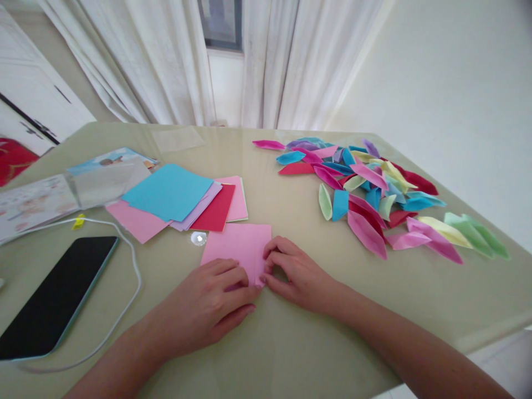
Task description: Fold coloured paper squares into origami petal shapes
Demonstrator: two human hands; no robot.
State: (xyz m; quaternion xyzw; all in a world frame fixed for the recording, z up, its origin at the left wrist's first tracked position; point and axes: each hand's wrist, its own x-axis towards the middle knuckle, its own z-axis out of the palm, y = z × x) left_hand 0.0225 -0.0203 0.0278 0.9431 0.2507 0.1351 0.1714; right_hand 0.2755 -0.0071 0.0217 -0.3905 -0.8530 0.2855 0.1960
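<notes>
A pink square of paper lies flat on the table in front of me. My left hand presses on its lower part with bent fingers, the index fingertip reaching the lower right corner. At the right edge of the same sheet, my right hand has its thumb and fingertips drawn together on the paper near that corner. The lower edge of the sheet is partly hidden under my left hand. Just beyond it is a loose pile of coloured paper squares, with a blue sheet on top and a red sheet showing beneath.
Several folded paper pieces in many colours are heaped at the right. To the left lie a black-screened phone, a white cable and printed packaging. A small clear round object sits by the pink sheet.
</notes>
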